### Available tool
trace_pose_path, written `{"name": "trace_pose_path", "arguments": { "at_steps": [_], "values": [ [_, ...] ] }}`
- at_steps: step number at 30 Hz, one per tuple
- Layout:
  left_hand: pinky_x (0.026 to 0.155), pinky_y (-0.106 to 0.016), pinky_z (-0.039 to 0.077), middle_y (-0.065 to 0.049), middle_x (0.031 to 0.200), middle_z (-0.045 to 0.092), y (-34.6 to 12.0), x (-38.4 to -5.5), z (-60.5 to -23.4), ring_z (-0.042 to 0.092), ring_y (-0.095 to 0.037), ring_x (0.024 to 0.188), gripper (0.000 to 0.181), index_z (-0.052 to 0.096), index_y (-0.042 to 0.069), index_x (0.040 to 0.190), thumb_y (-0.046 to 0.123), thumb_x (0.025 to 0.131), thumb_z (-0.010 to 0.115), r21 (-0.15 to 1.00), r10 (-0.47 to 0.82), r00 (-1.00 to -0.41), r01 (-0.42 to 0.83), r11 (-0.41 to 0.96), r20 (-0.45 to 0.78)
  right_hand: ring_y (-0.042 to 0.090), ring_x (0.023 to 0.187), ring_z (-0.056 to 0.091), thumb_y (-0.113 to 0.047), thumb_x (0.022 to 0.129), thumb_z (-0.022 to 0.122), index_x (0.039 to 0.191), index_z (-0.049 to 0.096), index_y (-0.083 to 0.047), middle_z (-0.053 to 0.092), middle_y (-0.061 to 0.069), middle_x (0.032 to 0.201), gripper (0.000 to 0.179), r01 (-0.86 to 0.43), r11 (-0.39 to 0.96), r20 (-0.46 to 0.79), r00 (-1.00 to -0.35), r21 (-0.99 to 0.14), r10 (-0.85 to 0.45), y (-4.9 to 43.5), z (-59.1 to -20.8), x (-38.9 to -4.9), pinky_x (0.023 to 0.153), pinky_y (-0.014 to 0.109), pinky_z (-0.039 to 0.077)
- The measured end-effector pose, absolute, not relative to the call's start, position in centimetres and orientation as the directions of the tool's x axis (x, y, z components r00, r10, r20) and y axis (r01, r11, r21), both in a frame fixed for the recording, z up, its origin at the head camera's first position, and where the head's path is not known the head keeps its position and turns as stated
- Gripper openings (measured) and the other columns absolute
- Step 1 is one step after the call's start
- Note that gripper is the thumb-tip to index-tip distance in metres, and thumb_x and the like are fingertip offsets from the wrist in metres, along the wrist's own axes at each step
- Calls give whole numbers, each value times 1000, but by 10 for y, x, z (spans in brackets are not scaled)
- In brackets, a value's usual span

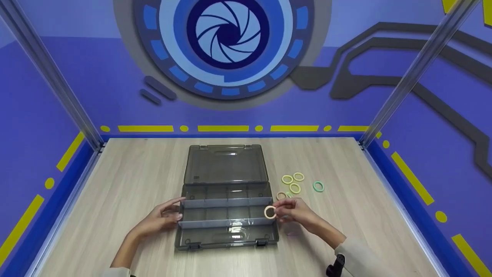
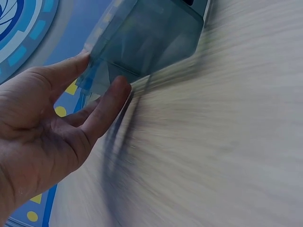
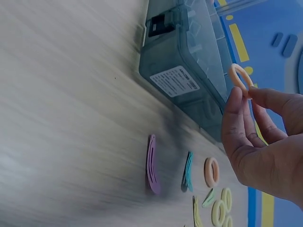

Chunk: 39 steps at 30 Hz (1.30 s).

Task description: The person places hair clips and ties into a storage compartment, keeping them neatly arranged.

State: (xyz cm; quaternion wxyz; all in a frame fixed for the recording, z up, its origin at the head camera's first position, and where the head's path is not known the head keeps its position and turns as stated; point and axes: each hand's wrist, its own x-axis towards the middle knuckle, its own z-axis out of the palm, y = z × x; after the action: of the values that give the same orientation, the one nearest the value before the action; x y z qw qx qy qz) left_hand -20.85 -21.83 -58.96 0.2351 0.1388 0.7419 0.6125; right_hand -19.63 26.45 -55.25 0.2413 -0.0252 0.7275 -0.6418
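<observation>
A grey see-through organizer box (image 1: 226, 212) stands on the table, its lid (image 1: 226, 165) folded back flat behind it. My left hand (image 1: 158, 220) is at the box's left side, with fairly straight fingers touching the wall and rim. My right hand (image 1: 298, 212) pinches a peach hair tie (image 3: 240, 77) between thumb and fingertips, over the box's right rim. Below that hand in the right wrist view lie another peach hair tie (image 3: 211, 172), a purple snap hair clip (image 3: 152, 164) and a teal hair clip (image 3: 188, 171).
Several yellow hair ties (image 1: 295, 188) and a green hair tie (image 1: 318, 186) lie to the right of the box. Small green (image 3: 208, 197) and yellow hair clips (image 3: 197, 212) are among them. Metal-framed blue panels (image 1: 238, 119) border the table (image 1: 127, 173).
</observation>
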Motion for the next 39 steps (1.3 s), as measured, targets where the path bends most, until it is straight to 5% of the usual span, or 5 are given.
{"name": "trace_pose_path", "arguments": {
  "at_steps": [9, 39],
  "values": [
    [99, -48, 55, -35, 144, 38, -218, -209, -586, 58, -31, 120, 67, 29, 4, 160, 16, 103, 61, 970, 489, -852, -80, 228, -185, 8, 81, 68, -6, 95, 68, 121, 62, 13, 72, 0, 94, 33, 256, 155, -295, -887, -954, -356, 246, -551, -193, 73, 22, 58],
    [98, -46, 56, -36, 142, 42, -216, -206, -589, 58, -38, 124, 64, 32, -1, 157, 16, 103, 62, 980, 490, -858, -65, 191, -152, 10, 79, 71, 1, 94, 67, 119, 63, 15, 75, 11, 97, 29, 193, 78, -208, -877, -978, -433, 176, -557, -214, 76, 27, 61]
  ]
}}
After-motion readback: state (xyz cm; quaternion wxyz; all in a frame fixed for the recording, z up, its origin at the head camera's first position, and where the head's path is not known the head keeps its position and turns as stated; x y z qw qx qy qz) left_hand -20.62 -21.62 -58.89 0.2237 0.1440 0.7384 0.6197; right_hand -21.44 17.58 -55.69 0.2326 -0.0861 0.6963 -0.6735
